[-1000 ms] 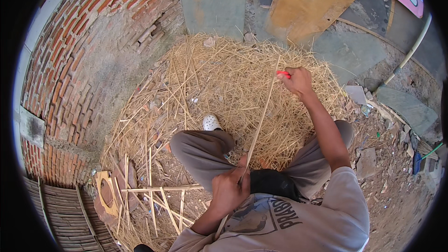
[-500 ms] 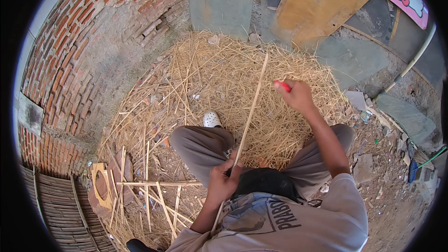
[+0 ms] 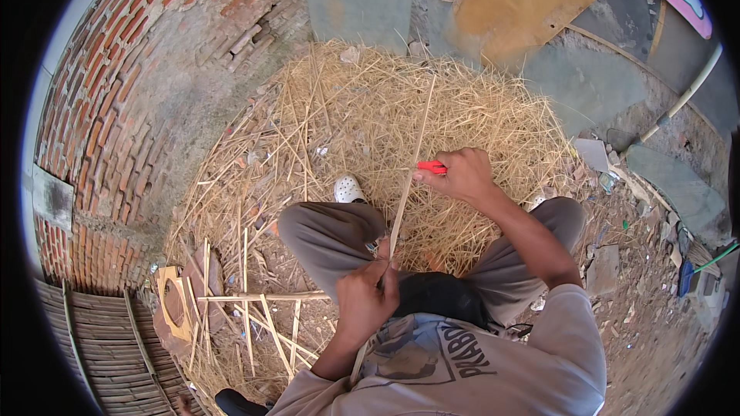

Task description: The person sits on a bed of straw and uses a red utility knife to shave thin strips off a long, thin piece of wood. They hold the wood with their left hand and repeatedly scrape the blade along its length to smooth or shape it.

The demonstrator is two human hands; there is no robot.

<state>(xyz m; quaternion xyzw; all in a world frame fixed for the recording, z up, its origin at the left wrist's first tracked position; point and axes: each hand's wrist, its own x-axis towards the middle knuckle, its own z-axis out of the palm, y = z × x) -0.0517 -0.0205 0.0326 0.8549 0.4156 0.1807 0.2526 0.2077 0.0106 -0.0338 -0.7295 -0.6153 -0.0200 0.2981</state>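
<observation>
A long, thin bamboo strip slants up from my lap over the shavings. Near its lower end my left hand is closed around it in front of my belly; its tail runs back under my left forearm. My right hand is closed on a red-handled tool that looks like a knife. The tool's tip is at the strip's right edge, around mid-length; its blade is too small to make out. My bent legs lie to either side of the strip.
A heap of pale shavings covers the ground ahead. Loose bamboo sticks lie at left, beside a wooden piece with a round hole. A brick wall rises at left; boards lean at the back.
My right hand has moved left and down, bringing the red-handled knife from apart from the strip to its edge. The strip has turned slightly in my left hand.
</observation>
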